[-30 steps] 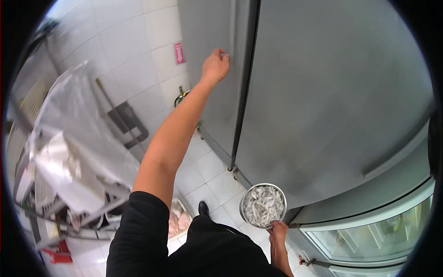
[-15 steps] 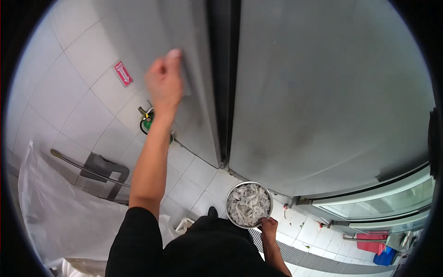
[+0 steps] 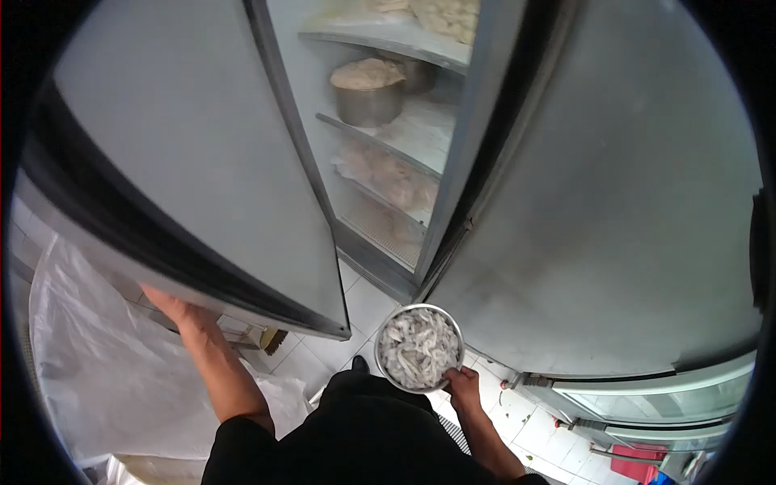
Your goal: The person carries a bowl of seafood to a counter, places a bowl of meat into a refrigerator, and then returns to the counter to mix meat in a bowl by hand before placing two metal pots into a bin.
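Note:
My right hand (image 3: 462,385) grips the near-right rim of a round metal bowl (image 3: 377,349). Greyish-white raw pieces (image 3: 418,346) that look like peeled shrimp fill the bowl. At the outer side of the open grey fridge door (image 3: 202,121) is my left hand (image 3: 167,305); the door's edge hides its fingers, so I cannot see how they are placed. Inside the fridge (image 3: 388,153), a metal pot (image 3: 368,105) heaped with pale food stands on a shelf. Bagged, pinkish food (image 3: 388,174) lies on the shelf below.
A second grey door (image 3: 598,202) is on the right. Low glass-fronted units (image 3: 663,396) and a red container (image 3: 637,462) stand at lower right. Clear plastic sheeting (image 3: 121,380) covers something at left. Scraps lie on the white tiled floor (image 3: 517,412).
The left fridge door has swung open toward the left, exposing the shelves. My left hand has moved down and left with it. The bowl has shifted slightly left and up in view.

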`<state>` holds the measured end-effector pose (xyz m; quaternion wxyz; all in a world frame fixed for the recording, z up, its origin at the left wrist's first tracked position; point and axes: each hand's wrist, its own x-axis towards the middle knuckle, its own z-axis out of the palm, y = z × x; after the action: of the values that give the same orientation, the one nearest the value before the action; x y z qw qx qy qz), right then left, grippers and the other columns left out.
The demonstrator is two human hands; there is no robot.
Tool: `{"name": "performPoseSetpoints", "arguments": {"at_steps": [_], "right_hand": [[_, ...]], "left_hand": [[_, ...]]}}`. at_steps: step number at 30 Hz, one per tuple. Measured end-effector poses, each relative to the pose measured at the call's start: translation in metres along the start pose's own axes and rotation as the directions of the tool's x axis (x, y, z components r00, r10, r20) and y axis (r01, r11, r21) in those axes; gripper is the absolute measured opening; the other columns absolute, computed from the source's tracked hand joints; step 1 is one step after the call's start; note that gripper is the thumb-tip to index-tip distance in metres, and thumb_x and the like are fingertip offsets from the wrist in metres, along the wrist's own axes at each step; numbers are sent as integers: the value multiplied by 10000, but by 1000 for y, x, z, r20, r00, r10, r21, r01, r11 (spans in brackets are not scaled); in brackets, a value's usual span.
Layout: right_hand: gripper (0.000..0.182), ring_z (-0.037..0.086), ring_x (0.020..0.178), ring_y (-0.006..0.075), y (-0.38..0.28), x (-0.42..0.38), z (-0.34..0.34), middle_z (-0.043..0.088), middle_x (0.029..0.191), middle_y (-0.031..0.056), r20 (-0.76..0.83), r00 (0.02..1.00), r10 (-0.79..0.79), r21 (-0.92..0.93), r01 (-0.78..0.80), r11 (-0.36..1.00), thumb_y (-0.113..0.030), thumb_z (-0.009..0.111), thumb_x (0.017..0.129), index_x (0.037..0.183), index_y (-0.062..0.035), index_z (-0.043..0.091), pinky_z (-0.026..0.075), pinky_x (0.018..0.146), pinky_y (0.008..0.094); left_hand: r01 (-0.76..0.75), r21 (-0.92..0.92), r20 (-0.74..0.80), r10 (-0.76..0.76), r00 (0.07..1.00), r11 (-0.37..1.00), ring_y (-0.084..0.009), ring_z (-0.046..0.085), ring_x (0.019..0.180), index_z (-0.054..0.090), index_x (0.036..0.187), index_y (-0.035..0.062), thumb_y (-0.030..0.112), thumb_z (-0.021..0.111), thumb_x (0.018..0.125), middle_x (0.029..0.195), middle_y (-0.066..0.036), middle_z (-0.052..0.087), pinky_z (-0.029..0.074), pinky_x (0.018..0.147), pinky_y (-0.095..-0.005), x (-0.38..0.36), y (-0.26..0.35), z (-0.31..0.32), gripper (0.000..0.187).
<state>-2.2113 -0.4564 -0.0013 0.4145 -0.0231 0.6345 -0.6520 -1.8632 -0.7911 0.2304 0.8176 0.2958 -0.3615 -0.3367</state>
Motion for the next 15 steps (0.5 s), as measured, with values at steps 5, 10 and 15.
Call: {"name": "performPoseSetpoints", "arguments": {"at_steps": [5, 10, 15], "right_hand": [[61, 503, 574, 135, -32, -2, 136, 523, 686, 5, 29, 998, -53, -114, 56, 992, -60, 612, 779, 823, -75, 572, 473, 508, 323], [110, 553, 630, 165, -179, 150, 239, 520, 714, 15, 9, 998, -55, -31, 56, 998, -46, 578, 802, 908, -47, 549, 548, 573, 361], [163, 565, 882, 229, -264, 189, 297, 521, 962, 109, -92, 972, -216, 156, 228, 961, -38, 563, 834, 992, 1, 561, 585, 691, 424]], "left_hand": [[60, -171, -154, -87, 984, 983, -178, 628, 779, 579, 1130, 44, 258, 497, 997, 947, -64, 631, 554, 641, -274, 41, 8, -128, 265], [194, 1, -39, -194, 980, 981, -211, 608, 854, 569, 1127, 8, 276, 457, 1013, 1003, -109, 618, 525, 727, -309, 81, -108, -39, 313], [172, 40, -34, -171, 985, 984, -205, 603, 863, 566, 1126, 5, 288, 463, 1010, 1006, -107, 614, 520, 740, -307, 67, -116, -50, 323]]}}
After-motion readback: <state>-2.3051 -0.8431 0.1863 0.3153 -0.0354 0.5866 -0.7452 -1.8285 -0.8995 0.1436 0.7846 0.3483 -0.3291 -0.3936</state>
